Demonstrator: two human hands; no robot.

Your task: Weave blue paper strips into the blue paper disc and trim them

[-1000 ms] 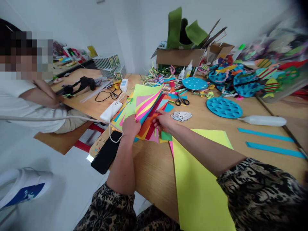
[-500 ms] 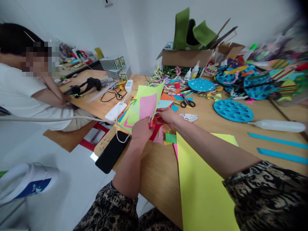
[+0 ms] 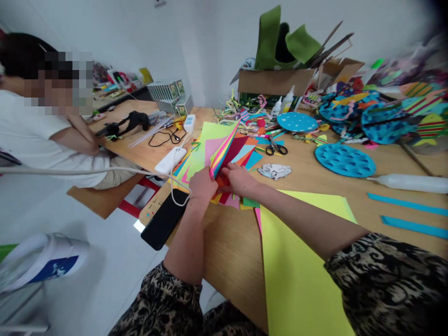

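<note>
A fanned bunch of coloured paper (image 3: 224,151), with yellow-green, pink, blue, red and orange sheets, stands tilted up at the table's near left part. My left hand (image 3: 203,185) is closed on the lower edge of its raised sheets. Against the dark red and orange sheets, my right hand (image 3: 241,180) has its fingers bent into the stack, the tips partly hidden by paper. Under my right forearm lies a large yellow sheet (image 3: 301,261). Black scissors (image 3: 276,148) and a white paper cutout (image 3: 275,171) rest just beyond my right hand.
A black phone (image 3: 163,221) lies at the table edge, a white cable (image 3: 105,171) crossing near it. Blue painted discs (image 3: 345,160), a glue bottle (image 3: 413,183) and blue strips (image 3: 409,204) are at right. A cardboard box (image 3: 275,81) stands behind. At left sits a person (image 3: 38,135).
My left hand has lifted more sheets upright, so many coloured edges and dark red paper now show. My right hand has shifted slightly down, its fingers deeper in the stack.
</note>
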